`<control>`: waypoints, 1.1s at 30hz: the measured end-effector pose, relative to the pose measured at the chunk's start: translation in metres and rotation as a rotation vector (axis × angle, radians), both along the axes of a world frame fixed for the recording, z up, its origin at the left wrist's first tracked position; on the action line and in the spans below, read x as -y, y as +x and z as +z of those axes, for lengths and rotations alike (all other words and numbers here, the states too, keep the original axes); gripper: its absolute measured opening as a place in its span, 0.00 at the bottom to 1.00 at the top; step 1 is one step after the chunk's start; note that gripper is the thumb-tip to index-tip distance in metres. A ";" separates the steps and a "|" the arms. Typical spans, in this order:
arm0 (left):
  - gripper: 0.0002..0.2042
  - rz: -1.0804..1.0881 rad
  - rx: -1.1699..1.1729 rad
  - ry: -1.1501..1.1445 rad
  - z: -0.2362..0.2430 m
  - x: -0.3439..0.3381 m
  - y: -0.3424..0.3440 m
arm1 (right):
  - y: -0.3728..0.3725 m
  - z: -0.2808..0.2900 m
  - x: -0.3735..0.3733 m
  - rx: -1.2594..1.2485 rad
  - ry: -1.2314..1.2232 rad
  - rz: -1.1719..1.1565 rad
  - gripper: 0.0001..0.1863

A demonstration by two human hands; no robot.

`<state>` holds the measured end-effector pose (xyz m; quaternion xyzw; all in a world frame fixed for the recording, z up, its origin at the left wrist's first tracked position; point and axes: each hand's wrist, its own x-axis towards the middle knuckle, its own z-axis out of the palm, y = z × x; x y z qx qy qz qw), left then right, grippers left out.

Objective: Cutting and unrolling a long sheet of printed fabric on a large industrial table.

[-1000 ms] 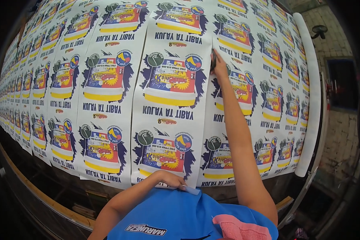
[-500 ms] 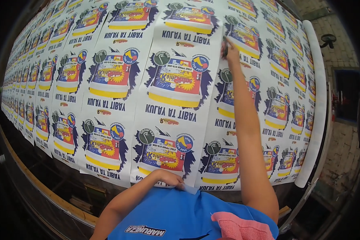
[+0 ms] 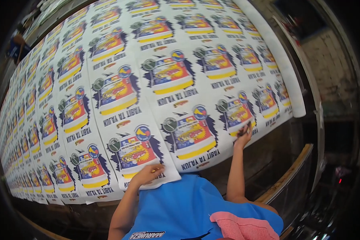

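Note:
A wide white printed sheet (image 3: 148, 108) covers the long table, with repeated rows of colourful pictures upside down to me. Lengthwise cuts part it into strips on the left. My left hand (image 3: 151, 174) lies on the near end of one strip, by my waist, its fingers stretched to the right. Off to the right, my right hand (image 3: 243, 138) is closed round small dark scissors (image 3: 244, 129), mostly hidden by the fingers, over a printed picture near the sheet's near edge.
The rolled part of the sheet (image 3: 274, 52) runs along the table's right end. Beyond it are a metal rail (image 3: 314, 92) and a brick wall (image 3: 328, 60). A wooden edge (image 3: 286, 174) lies to my right. Another person (image 3: 19, 45) stands at the far left.
My right hand has come back from far up the sheet to its near edge, still holding the scissors. My left hand has moved from the sheet's edge onto a strip. My view has turned.

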<state>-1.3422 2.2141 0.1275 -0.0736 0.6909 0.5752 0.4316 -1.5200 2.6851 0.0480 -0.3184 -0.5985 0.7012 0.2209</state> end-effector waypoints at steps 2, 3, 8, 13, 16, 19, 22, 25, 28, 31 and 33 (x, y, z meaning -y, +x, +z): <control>0.20 0.206 -0.217 -0.267 -0.014 -0.008 0.015 | 0.041 -0.001 -0.046 -0.013 -0.048 -0.182 0.26; 0.20 0.181 -0.223 -0.273 -0.013 -0.016 0.020 | 0.059 -0.005 -0.064 -0.021 -0.048 -0.237 0.26; 0.43 0.154 -0.716 -0.976 -0.039 -0.051 0.072 | 0.136 -0.060 -0.105 0.155 -0.384 -0.131 0.26; 0.55 0.154 -0.720 -1.103 -0.062 -0.081 0.106 | 0.204 -0.093 -0.079 0.351 -0.623 0.403 0.27; 0.59 0.081 -0.659 -1.175 -0.060 -0.108 0.123 | 0.239 -0.078 -0.056 0.317 -0.636 0.796 0.27; 0.60 0.118 -0.661 -1.211 -0.067 -0.122 0.136 | 0.258 -0.058 -0.066 0.195 -0.676 0.961 0.28; 0.55 0.291 -0.513 -1.233 -0.064 -0.136 0.146 | 0.261 -0.035 -0.090 0.035 -0.687 1.009 0.31; 0.48 0.429 -0.699 -0.877 -0.062 -0.131 0.139 | 0.248 0.003 -0.114 -0.080 -0.668 1.002 0.31; 0.44 0.487 -0.870 -0.439 -0.021 -0.198 0.089 | 0.232 0.019 -0.133 -0.096 -0.489 1.098 0.31; 0.48 0.061 -1.002 -0.624 0.031 -0.278 0.046 | 0.223 0.028 -0.131 -0.084 -0.354 1.199 0.29; 0.50 -0.062 -1.028 -0.668 0.031 -0.320 0.025 | 0.214 0.028 -0.125 0.113 -0.321 1.225 0.29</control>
